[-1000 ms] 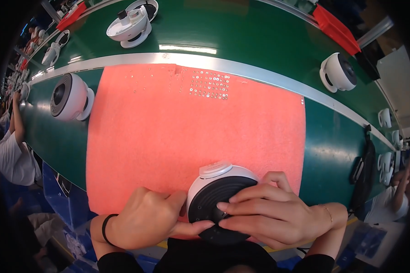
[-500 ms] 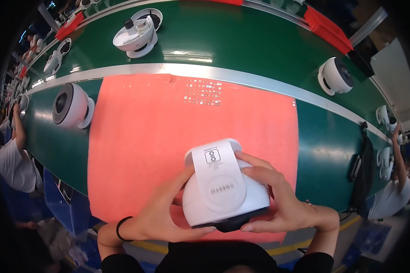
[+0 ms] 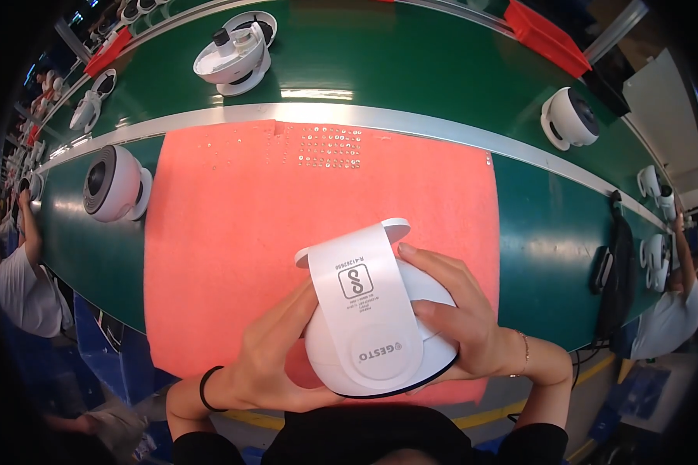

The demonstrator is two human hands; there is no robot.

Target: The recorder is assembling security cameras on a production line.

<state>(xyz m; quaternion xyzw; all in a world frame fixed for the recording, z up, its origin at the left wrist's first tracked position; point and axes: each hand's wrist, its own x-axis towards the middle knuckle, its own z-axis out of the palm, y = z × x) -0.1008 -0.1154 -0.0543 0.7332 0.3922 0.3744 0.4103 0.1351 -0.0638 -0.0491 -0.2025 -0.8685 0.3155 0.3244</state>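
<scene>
Between my hands is a white, rounded desk fan, its curved white stand arm uppermost with printed marks on it. My left hand wraps the fan's left side, thumb along its near edge. On the right side my right hand grips it, with fingers over the shell and the thumb hidden beneath. The fan's dark front faces down and barely shows. Under it lies a pink mat with rows of small screws near its far edge.
Another fan stands left of the mat. On the green conveyor beyond the metal rail are an opened fan housing and a fan at right. A red bin sits at the far right; people work at both sides.
Both hands have tipped the fan, so its stand arm shows more fully and the dark front has turned down out of sight. The view has shifted slightly.
</scene>
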